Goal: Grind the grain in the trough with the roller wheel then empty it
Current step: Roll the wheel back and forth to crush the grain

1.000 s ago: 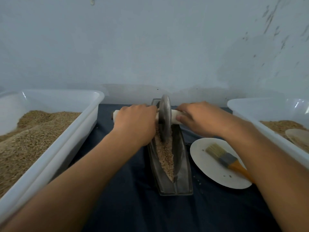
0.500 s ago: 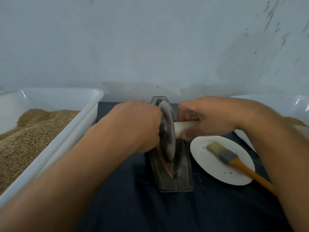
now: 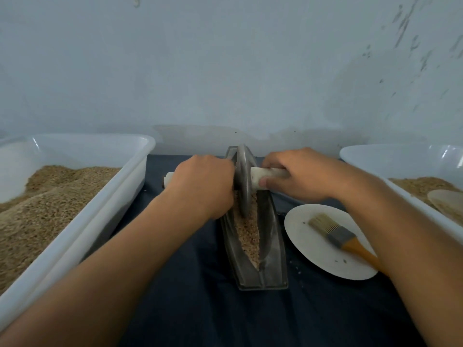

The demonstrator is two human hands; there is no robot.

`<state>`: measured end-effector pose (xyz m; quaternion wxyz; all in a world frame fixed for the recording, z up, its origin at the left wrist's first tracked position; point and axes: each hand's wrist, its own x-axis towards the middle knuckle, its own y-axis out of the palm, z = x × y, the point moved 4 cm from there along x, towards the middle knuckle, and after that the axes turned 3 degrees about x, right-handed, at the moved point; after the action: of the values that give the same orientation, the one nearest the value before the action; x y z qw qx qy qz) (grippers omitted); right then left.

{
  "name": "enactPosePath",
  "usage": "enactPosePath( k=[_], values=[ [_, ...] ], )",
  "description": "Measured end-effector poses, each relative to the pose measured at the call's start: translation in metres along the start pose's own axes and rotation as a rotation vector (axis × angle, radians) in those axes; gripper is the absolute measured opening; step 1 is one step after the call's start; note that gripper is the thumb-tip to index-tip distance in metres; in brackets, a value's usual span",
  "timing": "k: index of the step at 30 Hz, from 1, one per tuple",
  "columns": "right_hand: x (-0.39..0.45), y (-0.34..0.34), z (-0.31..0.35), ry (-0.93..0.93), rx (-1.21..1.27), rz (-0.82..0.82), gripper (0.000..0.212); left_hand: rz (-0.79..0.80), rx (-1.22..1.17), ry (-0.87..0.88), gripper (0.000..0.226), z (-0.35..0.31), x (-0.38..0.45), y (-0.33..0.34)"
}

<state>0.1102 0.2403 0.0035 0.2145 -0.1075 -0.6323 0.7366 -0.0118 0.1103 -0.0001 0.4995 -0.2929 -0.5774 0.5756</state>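
Left hand (image 3: 203, 187) and right hand (image 3: 298, 179) each wrap the white handle either side of the roller wheel (image 3: 244, 181), hiding most of it; the wheel's lower rim sinks into grain (image 3: 248, 231) in the trough (image 3: 275, 246)

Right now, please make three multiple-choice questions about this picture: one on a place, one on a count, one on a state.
1. Where does the brush lie?
A. on the white plate
B. in the trough
C. in the left tub

2. How many white tubs hold grain?
A. one
B. two
C. four

3. How does the roller wheel stand?
A. flat on the cloth
B. upright in the trough
C. lifted clear above it

Key: 1 A, its bristles rest on the plate. 2 B, left tub and right tub. 3 B, its rim sits in the grain, both hands gripping the handle.
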Motion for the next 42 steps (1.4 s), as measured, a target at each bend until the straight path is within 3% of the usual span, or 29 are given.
enactPosePath(
  k=[6,9,12,14,17,20,24,27,30,34,37,40,42],
  values=[
    [-0.019,-0.014,0.014,-0.019,0.045,0.205,0.036,0.04,0.093,0.124,0.029,-0.008,-0.018,-0.028],
    [-0.019,-0.014,0.014,-0.02,0.039,0.209,0.033,0.022,0.105,0.122,0.024,-0.008,-0.018,-0.027],
    [-0.01,-0.008,0.007,-0.018,-0.03,0.116,0.024,-0.001,0.064,0.062,0.007,-0.003,-0.008,-0.014],
    [-0.003,-0.002,0.003,-0.019,-0.033,0.013,0.018,-0.034,0.022,0.001,0.009,0.0,-0.001,-0.002],
    [0.005,0.006,-0.001,-0.037,-0.044,-0.142,0.034,-0.105,0.015,-0.036,0.023,0.002,0.005,0.011],
    [0.007,0.008,-0.001,-0.041,-0.083,-0.198,0.04,-0.105,0.022,-0.033,0.02,0.006,0.008,0.014],
    [-0.001,-0.003,-0.001,0.0,0.112,0.01,0.028,-0.038,0.075,0.008,0.004,0.0,-0.001,-0.004],
    [-0.011,-0.01,0.006,-0.027,0.182,0.175,0.039,0.006,0.113,0.107,0.025,-0.009,-0.015,-0.025],
    [-0.018,-0.014,0.013,-0.055,0.209,0.232,0.044,0.044,0.066,0.13,0.03,-0.008,-0.024,-0.037],
    [-0.013,-0.012,0.008,-0.023,0.118,0.154,0.039,0.068,0.019,0.085,0.025,-0.005,-0.017,-0.023],
    [-0.002,-0.004,0.0,-0.004,0.013,-0.028,0.032,-0.001,-0.009,-0.017,0.005,0.0,-0.003,-0.006],
    [0.003,0.004,-0.001,0.007,-0.07,-0.165,0.039,-0.063,-0.008,-0.082,0.032,0.002,0.003,0.008],
    [0.004,0.006,0.002,0.005,-0.094,-0.177,0.038,-0.087,-0.001,-0.074,0.032,0.002,0.004,0.011]
  ],
)
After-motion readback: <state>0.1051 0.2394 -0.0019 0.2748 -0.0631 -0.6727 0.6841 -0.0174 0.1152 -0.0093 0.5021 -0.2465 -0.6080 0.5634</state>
